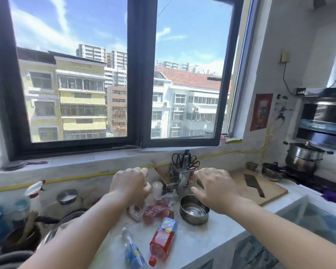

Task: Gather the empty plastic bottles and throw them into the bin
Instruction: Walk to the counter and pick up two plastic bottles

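Two plastic bottles lie on their sides on the white counter (194, 241). One has a red label and red cap (163, 242); the other is clear with a blue label (133, 251), close to the front edge. My left hand (130, 185) hovers above the counter with fingers curled and nothing in it. My right hand (215, 188) is held out flat, fingers spread, over a steel bowl (194, 212). Both hands are beyond the bottles, nearer the wall, and touch neither. No bin is in view.
A bag of red food (157, 209) lies between bowl and bottles. A wire rack with scissors and chopsticks (180, 175) stands by the wall. A cutting board with a cleaver (255, 186) is to the right, pots on the stove (303, 158) beyond. Dishes and a spray bottle (34, 193) crowd the left.
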`<state>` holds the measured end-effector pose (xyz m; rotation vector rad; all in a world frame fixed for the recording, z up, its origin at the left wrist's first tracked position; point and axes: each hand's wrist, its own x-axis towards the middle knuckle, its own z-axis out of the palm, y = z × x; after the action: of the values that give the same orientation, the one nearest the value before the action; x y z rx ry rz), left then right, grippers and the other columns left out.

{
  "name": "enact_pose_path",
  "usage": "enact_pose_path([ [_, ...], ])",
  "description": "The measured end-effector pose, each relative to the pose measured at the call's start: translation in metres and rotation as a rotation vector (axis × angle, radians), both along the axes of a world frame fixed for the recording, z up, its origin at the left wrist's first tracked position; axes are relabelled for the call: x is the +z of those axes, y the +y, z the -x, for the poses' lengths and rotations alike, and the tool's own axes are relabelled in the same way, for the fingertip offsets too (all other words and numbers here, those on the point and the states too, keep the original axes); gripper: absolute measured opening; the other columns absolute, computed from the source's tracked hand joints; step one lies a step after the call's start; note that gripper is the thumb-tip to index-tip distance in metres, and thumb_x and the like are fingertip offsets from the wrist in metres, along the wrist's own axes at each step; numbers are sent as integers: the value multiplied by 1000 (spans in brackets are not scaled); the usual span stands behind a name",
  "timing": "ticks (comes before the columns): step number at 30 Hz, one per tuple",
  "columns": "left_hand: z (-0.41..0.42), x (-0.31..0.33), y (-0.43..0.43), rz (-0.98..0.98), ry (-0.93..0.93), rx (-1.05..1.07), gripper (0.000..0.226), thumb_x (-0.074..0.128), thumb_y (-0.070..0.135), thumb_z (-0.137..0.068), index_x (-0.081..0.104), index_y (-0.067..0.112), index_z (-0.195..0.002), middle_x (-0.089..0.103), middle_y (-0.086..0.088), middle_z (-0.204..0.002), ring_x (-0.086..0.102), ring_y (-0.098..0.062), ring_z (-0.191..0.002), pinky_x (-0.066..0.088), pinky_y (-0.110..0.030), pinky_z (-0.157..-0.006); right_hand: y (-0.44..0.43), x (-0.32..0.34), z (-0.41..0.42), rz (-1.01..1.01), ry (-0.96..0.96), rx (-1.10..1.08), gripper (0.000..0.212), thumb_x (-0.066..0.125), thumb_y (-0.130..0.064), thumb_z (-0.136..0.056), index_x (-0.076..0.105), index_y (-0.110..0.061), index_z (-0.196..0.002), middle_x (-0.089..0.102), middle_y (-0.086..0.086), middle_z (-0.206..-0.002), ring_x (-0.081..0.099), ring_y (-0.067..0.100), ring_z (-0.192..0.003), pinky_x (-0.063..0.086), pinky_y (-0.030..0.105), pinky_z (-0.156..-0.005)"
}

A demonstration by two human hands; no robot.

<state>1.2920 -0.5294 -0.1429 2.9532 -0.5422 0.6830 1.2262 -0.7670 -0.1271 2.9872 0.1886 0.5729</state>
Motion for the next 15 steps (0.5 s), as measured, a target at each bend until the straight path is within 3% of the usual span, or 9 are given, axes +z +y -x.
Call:
enact_pose_path([
  [7, -77, -54, 19, 59, 174, 88, 33, 44, 34, -83, 55, 17, -109, 64, -4, -113, 60, -27, -103, 43, -35, -73, 32, -55, -99, -11, 103, 47, 48, 39, -52, -87, 47, -23, -125, 52, -2, -130, 46, 20, -123, 35, 38, -99],
  [12, -108, -102, 33, 142, 332, 169, 23, 46, 33, -81, 56, 17, -94, 66, -3, -102, 61, -27, -92, 41, -32, -65, 48, -109, -146, -42, 217, 60, 49, 40, -52, -87, 47, -22, -125, 53, -1, -129, 46, 21, -122, 36, 39, -98],
  [15, -121, -132, 39, 154, 400, 222, 29, 46, 32, -81, 57, 18, -103, 65, -3, -105, 61, -27, -95, 42, -32, -67, 48, -146, -168, -76, 284, 65, 48, 40, -50, -89, 47, -22, -127, 53, -1, -128, 47, 21, -121, 37, 38, -96],
])
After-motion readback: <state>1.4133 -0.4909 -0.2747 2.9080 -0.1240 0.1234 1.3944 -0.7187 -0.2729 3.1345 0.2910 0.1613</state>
